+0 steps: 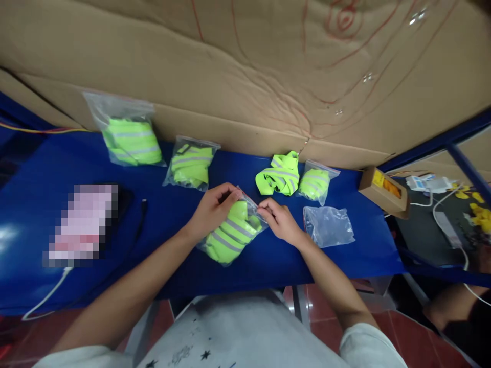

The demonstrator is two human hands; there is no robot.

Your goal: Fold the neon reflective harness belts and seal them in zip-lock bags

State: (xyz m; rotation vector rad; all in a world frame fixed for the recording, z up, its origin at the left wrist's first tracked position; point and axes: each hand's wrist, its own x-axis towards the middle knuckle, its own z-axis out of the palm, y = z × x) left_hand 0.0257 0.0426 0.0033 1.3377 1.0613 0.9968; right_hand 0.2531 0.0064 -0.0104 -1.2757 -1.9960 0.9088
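A clear zip bag with a folded neon-green reflective vest [229, 234] lies on the blue table [268, 266] in front of me. My left hand [210, 208] pinches the bag's top edge at the left. The fingers of my right hand [279, 219] pinch the same top edge at the right. Both hands are closed on the bag's mouth.
Two bagged vests [132, 139] [191, 164] lie at the back left. A loose folded vest [279, 176] and a small bagged one [315, 183] lie behind my right hand, with an empty clear bag [329, 225] beside it. A cardboard box [381, 191] sits right, cardboard sheets [245, 76] behind.
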